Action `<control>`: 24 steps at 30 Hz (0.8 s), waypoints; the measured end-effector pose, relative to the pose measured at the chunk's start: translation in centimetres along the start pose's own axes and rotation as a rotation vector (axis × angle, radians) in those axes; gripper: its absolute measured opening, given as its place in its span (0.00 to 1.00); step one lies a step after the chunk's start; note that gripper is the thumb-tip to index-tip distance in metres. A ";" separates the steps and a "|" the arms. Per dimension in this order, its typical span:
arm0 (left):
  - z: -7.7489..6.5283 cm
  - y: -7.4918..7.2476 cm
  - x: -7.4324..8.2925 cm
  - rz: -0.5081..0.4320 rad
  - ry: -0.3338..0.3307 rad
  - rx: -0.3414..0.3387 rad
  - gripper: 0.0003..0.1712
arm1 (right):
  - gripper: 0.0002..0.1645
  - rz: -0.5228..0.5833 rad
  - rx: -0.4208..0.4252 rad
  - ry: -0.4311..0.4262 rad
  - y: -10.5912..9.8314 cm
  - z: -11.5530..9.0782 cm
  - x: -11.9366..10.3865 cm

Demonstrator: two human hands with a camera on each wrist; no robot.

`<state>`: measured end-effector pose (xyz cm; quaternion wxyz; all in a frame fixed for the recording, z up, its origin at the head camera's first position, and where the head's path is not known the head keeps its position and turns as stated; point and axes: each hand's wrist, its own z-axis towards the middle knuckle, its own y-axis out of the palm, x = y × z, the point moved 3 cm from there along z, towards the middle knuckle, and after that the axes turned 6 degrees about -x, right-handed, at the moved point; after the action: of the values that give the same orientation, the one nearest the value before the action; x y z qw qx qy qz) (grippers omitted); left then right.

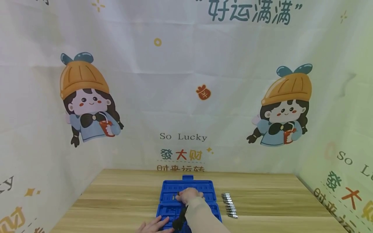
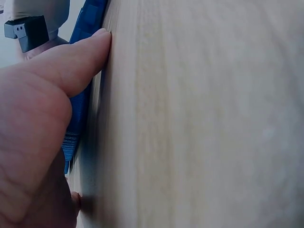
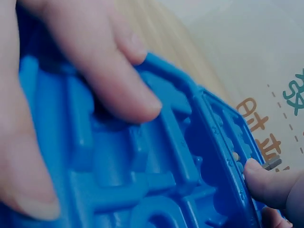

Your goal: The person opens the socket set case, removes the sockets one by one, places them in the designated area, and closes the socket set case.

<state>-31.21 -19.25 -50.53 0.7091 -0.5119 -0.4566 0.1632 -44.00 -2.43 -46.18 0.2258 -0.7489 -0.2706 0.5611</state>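
An open blue plastic tool case (image 1: 167, 210) lies on the table, its moulded slots facing up. My right hand (image 1: 190, 195) reaches over its far half. There the thumb and fingers pinch a small grey metal bit (image 3: 272, 164), held just above the slots of the far half (image 3: 228, 126). A small brass-coloured piece (image 3: 236, 156) sits in a slot beside the thumb. My left hand (image 1: 154, 225) rests at the case's near left side with its fingers extended. Two of its fingers (image 3: 128, 102) lie over the near half's compartments; its thumb (image 2: 80, 59) shows from the side.
A row of several silver sockets (image 1: 229, 205) stands on the wooden table (image 1: 262, 194) to the right of the case. A printed cloth (image 1: 180, 106) hangs behind the table and along both sides. A black camera box (image 2: 28, 32) is strapped to my right wrist.
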 end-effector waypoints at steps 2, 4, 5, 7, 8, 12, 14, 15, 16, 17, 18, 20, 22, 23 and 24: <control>0.0 -0.1 0.2 0.011 -0.020 -0.002 0.24 | 0.08 0.122 0.032 -0.004 -0.2 -0.4 0.1; 0.1 -0.1 0.5 0.026 -0.036 0.002 0.24 | 0.08 0.226 0.049 -0.012 -0.3 -0.8 0.1; 0.1 -0.2 0.6 0.029 -0.045 -0.001 0.24 | 0.08 0.274 0.050 -0.017 -0.3 -0.9 0.2; 0.1 -0.2 0.8 0.026 -0.053 -0.005 0.24 | 0.08 0.331 0.040 -0.050 -0.4 -0.9 0.3; 0.0 -0.2 0.8 0.025 -0.051 0.000 0.24 | 0.08 0.355 0.030 -0.073 -0.5 -1.0 0.3; -0.2 -0.2 0.8 0.033 -0.037 0.009 0.24 | 0.12 0.444 -0.026 -0.184 -0.7 -1.2 0.5; -0.2 -0.2 0.8 0.045 -0.029 0.003 0.25 | 0.13 0.478 -0.064 -0.232 -1.0 -1.4 0.5; -0.2 -0.2 0.8 0.048 -0.025 -0.002 0.26 | 0.14 0.488 -0.084 -0.247 -1.2 -1.6 0.5; -0.2 -0.2 0.8 0.048 -0.024 -0.006 0.26 | 0.14 0.488 -0.107 -0.257 -1.4 -1.7 0.4; -0.3 -0.2 0.8 0.045 -0.024 -0.011 0.27 | 0.14 0.493 -0.128 -0.270 -1.7 -2.0 0.4; -0.2 -0.2 0.8 0.042 -0.025 -0.019 0.27 | 0.13 0.487 -0.146 -0.282 -2.1 -2.2 0.4; -0.3 -0.3 0.8 0.028 -0.027 -0.036 0.27 | 0.13 0.444 -0.180 -0.309 -3.0 -2.7 0.6; -0.3 -0.5 0.8 0.015 -0.034 -0.062 0.28 | 0.12 0.398 -0.207 -0.344 -4.0 -3.1 1.0; -0.3 -0.6 0.8 0.012 -0.040 -0.078 0.28 | 0.13 0.376 -0.221 -0.363 -4.5 -3.2 1.3; -0.3 -0.8 0.8 0.012 -0.046 -0.097 0.28 | 0.14 0.357 -0.236 -0.383 -5.0 -3.3 1.6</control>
<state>-30.76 -19.23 -49.51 0.6717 -0.5445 -0.4773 0.1569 -41.19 2.27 -43.27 -0.0203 -0.6863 -0.2355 0.6878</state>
